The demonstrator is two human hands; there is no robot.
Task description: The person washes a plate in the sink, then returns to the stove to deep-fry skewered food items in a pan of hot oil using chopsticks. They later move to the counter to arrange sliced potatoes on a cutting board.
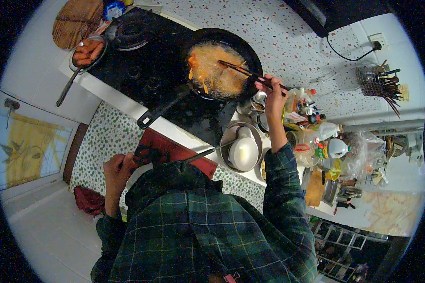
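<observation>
My right hand (274, 93) grips a pair of dark chopsticks (239, 68), whose tips reach into the wok (252, 53). Orange-yellow pieces of food (204, 86) fry there in bubbling oil (223, 76). The wok's long black handle (164, 108) points towards my left side, past the edge of the black gas stove (109, 72). Away from that handle, my left hand (119, 171) hangs low with its fingers curled. Whether anything is in it cannot be made out against the dark shapes behind.
Right of the stove, a metal basin (224, 157) holds a white bowl (243, 155) and a long-handled utensil (207, 153). Browned food pieces (88, 52) lie in a dish at the stove's left end. Bottles (336, 148) crowd the right counter. A chopstick basket (370, 81) hangs on the wall.
</observation>
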